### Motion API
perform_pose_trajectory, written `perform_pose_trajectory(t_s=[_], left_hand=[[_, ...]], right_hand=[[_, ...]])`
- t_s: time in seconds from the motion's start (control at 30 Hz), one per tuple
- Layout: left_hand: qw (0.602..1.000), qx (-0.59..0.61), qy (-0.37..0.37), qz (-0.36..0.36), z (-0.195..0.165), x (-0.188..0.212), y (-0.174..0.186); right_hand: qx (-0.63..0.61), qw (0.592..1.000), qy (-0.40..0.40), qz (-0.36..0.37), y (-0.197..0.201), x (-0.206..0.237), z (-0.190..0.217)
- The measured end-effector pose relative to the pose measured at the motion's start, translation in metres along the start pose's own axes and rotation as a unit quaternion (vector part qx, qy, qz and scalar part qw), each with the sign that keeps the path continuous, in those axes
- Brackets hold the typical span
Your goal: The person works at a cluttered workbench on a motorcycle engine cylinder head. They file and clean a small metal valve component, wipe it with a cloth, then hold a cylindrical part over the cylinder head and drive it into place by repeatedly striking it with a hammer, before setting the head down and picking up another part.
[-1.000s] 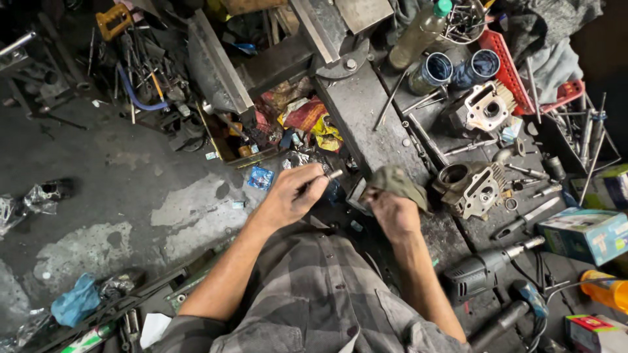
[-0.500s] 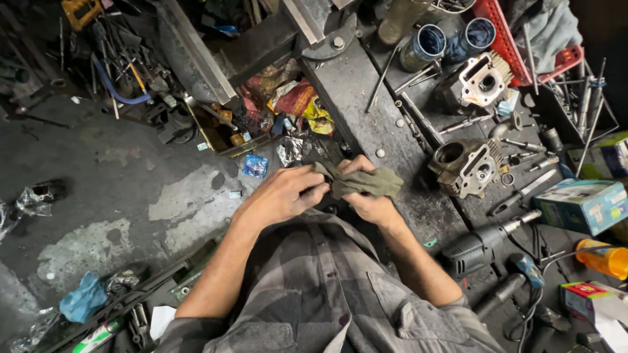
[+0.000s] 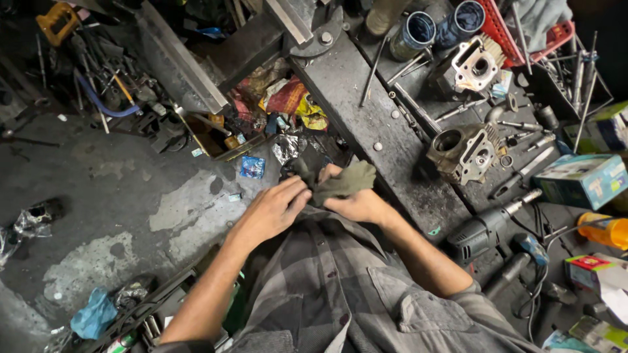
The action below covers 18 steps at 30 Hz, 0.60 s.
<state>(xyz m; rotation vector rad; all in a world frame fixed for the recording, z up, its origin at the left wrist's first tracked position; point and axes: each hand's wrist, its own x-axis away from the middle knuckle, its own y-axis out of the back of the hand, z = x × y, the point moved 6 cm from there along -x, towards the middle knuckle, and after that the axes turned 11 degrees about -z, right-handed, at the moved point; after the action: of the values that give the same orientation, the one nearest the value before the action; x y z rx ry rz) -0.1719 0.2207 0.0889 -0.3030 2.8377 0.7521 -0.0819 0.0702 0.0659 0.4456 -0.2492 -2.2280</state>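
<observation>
**Both hands closed on a rag above a cluttered workshop bench**

The floor (image 3: 118,196) is stained grey concrete, patched pale in places and littered with scraps, a blue wrapper (image 3: 252,167) and a crumpled blue bag (image 3: 93,314) at the lower left. A dark, greasy metal bench (image 3: 366,111) runs diagonally from the top centre toward the right, and beyond it the surface is crowded with tools.

On the bench side lie two metal engine cylinder parts, one pale (image 3: 474,65) and one darker (image 3: 463,151), with loose bolts and rods around them. A black power drill (image 3: 487,229) rests near the person's right elbow. Two open tins (image 3: 413,34) stand at the top, blue inside; their contents cannot be made out from here. A teal cardboard box (image 3: 582,180) sits closed at the right, an orange bottle (image 3: 605,230) just below it. An open tray (image 3: 216,137) at the bench's left holds bright wrappers and small odds.

The left hand (image 3: 271,210) and right hand (image 3: 356,204) meet in front of the chest, both gripping an olive-green rag (image 3: 343,183) that bunches between them, its free end sticking up over the right hand.
</observation>
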Motion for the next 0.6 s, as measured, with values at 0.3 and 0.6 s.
perform_pose_trajectory(t_s=[0.3, 0.6], left_hand=[[0.999, 0.032, 0.011, 0.006, 0.034, 0.013, -0.012], [0.992, -0.086, -0.084, -0.040, 0.017, 0.003, 0.021]], right_hand=[[0.166, 0.979, -0.103, 0.053, -0.013, -0.001, -0.018], [-0.134, 0.850, -0.447, -0.243, 0.015, -0.004, -0.073]])
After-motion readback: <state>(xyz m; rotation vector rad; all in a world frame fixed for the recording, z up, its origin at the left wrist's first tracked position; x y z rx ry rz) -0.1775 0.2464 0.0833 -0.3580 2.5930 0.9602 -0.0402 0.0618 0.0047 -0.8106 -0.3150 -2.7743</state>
